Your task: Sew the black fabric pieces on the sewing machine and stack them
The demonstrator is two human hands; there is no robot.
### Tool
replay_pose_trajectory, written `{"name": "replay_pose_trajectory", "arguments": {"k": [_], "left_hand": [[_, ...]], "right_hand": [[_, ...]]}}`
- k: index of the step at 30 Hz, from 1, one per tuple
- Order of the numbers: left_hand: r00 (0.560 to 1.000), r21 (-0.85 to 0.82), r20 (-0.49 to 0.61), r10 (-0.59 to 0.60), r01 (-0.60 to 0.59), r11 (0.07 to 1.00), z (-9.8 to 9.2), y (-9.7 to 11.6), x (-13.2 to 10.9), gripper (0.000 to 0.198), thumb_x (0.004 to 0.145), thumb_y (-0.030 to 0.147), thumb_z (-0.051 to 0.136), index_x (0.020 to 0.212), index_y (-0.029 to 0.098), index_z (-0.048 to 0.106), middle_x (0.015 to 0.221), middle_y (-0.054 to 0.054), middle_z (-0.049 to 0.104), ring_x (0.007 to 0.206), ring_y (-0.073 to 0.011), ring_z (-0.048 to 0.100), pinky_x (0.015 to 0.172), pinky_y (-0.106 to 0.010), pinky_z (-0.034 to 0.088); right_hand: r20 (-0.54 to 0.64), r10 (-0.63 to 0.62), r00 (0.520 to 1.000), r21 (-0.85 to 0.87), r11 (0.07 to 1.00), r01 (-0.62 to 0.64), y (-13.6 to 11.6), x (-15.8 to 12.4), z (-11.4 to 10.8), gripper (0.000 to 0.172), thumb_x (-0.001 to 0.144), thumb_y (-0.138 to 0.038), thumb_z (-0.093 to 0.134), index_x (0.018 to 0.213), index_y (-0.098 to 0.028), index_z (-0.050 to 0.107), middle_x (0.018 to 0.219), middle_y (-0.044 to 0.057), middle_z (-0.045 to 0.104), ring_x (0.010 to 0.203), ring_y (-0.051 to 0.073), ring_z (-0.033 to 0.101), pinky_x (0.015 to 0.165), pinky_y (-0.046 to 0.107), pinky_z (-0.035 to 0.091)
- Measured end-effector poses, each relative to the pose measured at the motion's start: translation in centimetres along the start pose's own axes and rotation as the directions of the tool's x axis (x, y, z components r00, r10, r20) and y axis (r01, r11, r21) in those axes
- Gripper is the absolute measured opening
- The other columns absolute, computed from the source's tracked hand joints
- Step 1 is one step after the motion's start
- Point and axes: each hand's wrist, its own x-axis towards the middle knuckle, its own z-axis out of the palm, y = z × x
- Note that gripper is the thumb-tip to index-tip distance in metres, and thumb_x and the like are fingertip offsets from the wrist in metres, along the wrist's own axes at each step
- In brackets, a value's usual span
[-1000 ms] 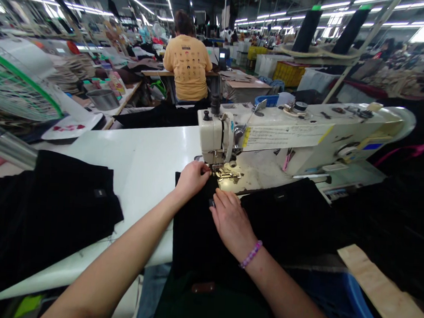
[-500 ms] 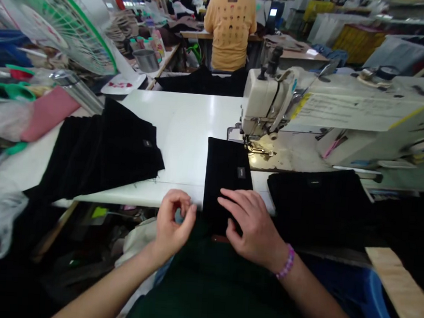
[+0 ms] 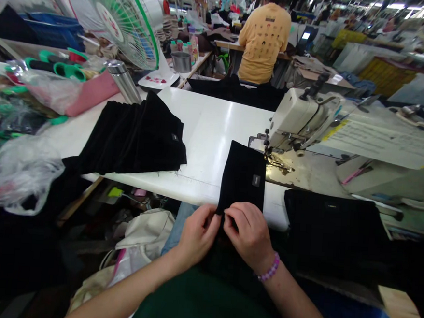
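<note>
A black fabric piece [image 3: 243, 173] with a small grey label lies on the white table, its near end hanging over the front edge. My left hand [image 3: 200, 231] pinches the near left corner of this fabric between thumb and fingers. Close beside it, my right hand [image 3: 248, 232], with a purple bead bracelet at the wrist, is closed in a pinch on the same near edge. Just beyond the fabric's right side stands the sewing machine [image 3: 298, 121], its lit presser foot [image 3: 279, 163] beside the cloth.
Labelled black pieces lie in a fanned stack [image 3: 137, 139] on the left and another pile [image 3: 334, 221] on the right. A steel flask [image 3: 123, 81], a green fan [image 3: 130, 22] and plastic bags [image 3: 26, 170] are at left. A person in a yellow shirt [image 3: 264, 41] sits ahead.
Both hands have come together at the fabric's near edge and closed on it; the right fingers were spread over it before. The view has turned left and tilted.
</note>
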Motion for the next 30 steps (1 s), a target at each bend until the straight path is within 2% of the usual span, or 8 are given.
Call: {"name": "replay_pose_trajectory", "arguments": {"k": [6, 11, 16, 19, 22, 26, 28, 30], "left_hand": [[0.984, 0.121, -0.039, 0.176, -0.170, 0.978, -0.8, 0.8, 0.4, 0.022, 0.094, 0.018, 0.049, 0.072, 0.020, 0.049, 0.066, 0.004, 0.047, 0.058, -0.0104, 0.046, 0.058, -0.024, 0.036], [0.972, 0.121, -0.055, 0.229, -0.222, 0.968, -1.2, 1.0, 0.5, 0.023, 0.094, 0.015, 0.048, 0.071, 0.019, 0.050, 0.064, 0.004, 0.047, 0.057, -0.0100, 0.046, 0.057, -0.024, 0.036], [0.975, 0.075, -0.034, 0.218, -0.215, 0.974, -1.2, 1.1, 0.3, 0.024, 0.095, 0.016, 0.046, 0.074, 0.018, 0.057, 0.067, 0.001, 0.056, 0.060, -0.0114, 0.053, 0.060, -0.024, 0.041], [0.989, 0.005, -0.026, 0.145, -0.145, 0.989, -1.4, 1.6, 0.4, 0.024, 0.094, 0.020, 0.046, 0.076, 0.017, 0.062, 0.071, -0.002, 0.064, 0.064, -0.0132, 0.058, 0.064, -0.025, 0.045], [1.000, -0.116, 0.013, -0.001, 0.003, 0.993, -1.8, 2.2, 0.6, 0.031, 0.093, 0.031, 0.050, 0.069, 0.017, 0.064, 0.065, -0.002, 0.064, 0.061, -0.0143, 0.057, 0.060, -0.026, 0.044], [0.964, -0.298, 0.142, -0.224, 0.258, 0.919, -1.9, 2.0, 0.7, 0.047, 0.093, 0.044, 0.050, 0.058, 0.017, 0.065, 0.054, -0.001, 0.056, 0.051, -0.0121, 0.047, 0.051, -0.025, 0.035], [0.928, -0.354, 0.181, -0.325, 0.370, 0.859, -1.8, 1.6, 0.6, 0.050, 0.091, 0.049, 0.050, 0.059, 0.017, 0.069, 0.048, 0.000, 0.049, 0.046, -0.0105, 0.038, 0.047, -0.025, 0.028], [0.895, -0.389, 0.187, -0.406, 0.447, 0.806, -1.6, 1.0, 0.4, 0.051, 0.089, 0.053, 0.051, 0.060, 0.016, 0.071, 0.043, 0.002, 0.043, 0.043, -0.0096, 0.032, 0.046, -0.025, 0.024]], "right_hand": [[-0.011, -0.095, 0.995, -0.036, 0.995, 0.095, -0.2, 0.3, -0.4, 0.024, 0.093, -0.007, 0.055, 0.115, -0.014, 0.062, 0.098, 0.010, 0.070, 0.095, 0.022, 0.063, 0.090, 0.042, 0.054], [-0.021, -0.108, 0.994, -0.054, 0.993, 0.106, -0.3, 0.3, -0.5, 0.023, 0.092, -0.006, 0.056, 0.110, -0.015, 0.066, 0.092, 0.008, 0.069, 0.092, 0.022, 0.061, 0.090, 0.044, 0.055], [-0.008, -0.114, 0.993, -0.050, 0.992, 0.113, -0.4, 0.4, -0.6, 0.025, 0.091, -0.006, 0.057, 0.112, -0.015, 0.067, 0.091, 0.008, 0.069, 0.093, 0.022, 0.060, 0.092, 0.044, 0.055], [-0.002, -0.114, 0.994, -0.038, 0.993, 0.114, -0.5, 0.6, -0.7, 0.025, 0.091, -0.006, 0.057, 0.112, -0.016, 0.067, 0.089, 0.007, 0.069, 0.090, 0.022, 0.061, 0.092, 0.043, 0.055], [0.013, -0.116, 0.993, -0.020, 0.993, 0.116, -0.6, 0.8, -0.6, 0.026, 0.093, -0.007, 0.054, 0.113, -0.018, 0.066, 0.089, 0.006, 0.069, 0.088, 0.019, 0.061, 0.093, 0.041, 0.055], [0.031, -0.091, 0.995, -0.100, 0.991, 0.094, -0.2, 0.4, -0.6, 0.026, 0.094, -0.007, 0.050, 0.111, -0.020, 0.065, 0.092, 0.005, 0.069, 0.089, 0.019, 0.062, 0.095, 0.041, 0.051], [-0.030, 0.029, 0.999, -0.209, 0.977, -0.034, 0.5, -0.1, -0.9, 0.029, 0.090, -0.006, 0.050, 0.112, -0.019, 0.064, 0.097, 0.008, 0.068, 0.091, 0.022, 0.063, 0.089, 0.041, 0.052], [-0.132, 0.243, 0.961, -0.249, 0.931, -0.269, 1.3, -0.9, -1.3, 0.035, 0.084, -0.006, 0.052, 0.114, -0.017, 0.063, 0.104, 0.011, 0.066, 0.095, 0.025, 0.063, 0.085, 0.041, 0.053]]}}
